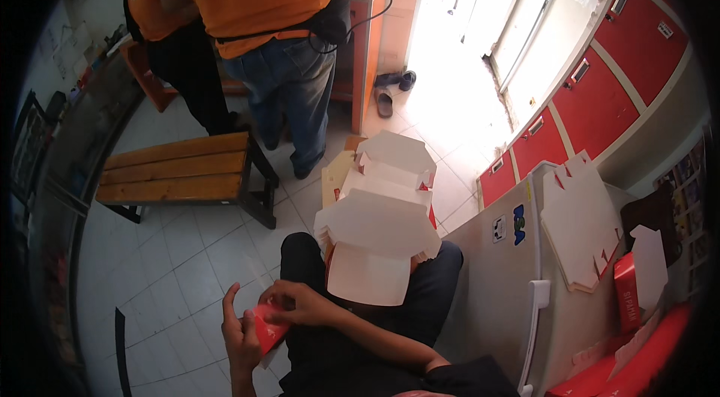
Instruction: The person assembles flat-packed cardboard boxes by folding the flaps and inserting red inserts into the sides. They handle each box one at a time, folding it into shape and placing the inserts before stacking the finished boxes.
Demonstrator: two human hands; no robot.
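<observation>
My left hand [240, 329] and my right hand [300, 303] both hold a small red cardboard piece [268, 326] low in the view, above the tiled floor. My right fingers press on its upper edge while my left palm cups it from below, one finger pointing up. A pile of flat white carton blanks [382, 217] rests on my lap in dark trousers, just right of my hands.
A white fridge [510, 262] stands at my right, with more flat carton blanks [581, 232] and red boxes [626, 292] on top. A wooden bench [176, 168] sits ahead on the left. Two people [255, 14] stand at an orange counter. Red lockers [600, 97] line the right wall.
</observation>
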